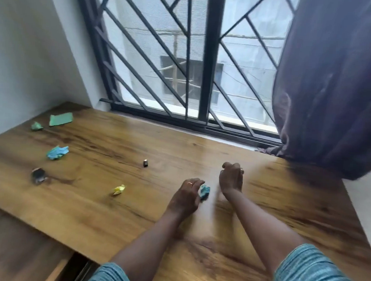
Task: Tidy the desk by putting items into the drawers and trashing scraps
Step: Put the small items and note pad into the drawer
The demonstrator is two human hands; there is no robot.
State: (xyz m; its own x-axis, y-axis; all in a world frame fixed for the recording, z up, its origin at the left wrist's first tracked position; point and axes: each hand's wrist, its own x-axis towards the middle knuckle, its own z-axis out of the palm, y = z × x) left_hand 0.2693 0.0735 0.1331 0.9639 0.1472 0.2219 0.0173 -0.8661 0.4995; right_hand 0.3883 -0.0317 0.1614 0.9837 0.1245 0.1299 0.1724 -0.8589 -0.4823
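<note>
Pinching the blue paper wad [204,191], your left hand [186,197] needs little force: light, soft, crushable anywhere. Right hand [231,177], 1 o'clock of it: fingers curled, contents unclear.

Single head-worn wide-angle view, forward and down over the desk [120,141] toward the barred window [207,55]

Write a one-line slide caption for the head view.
Left hand grips a blue paper scrap on the wooden desk; right hand curls beside it.

Daylight from window [184,65] (soft), motion blur, edges warped.
</note>
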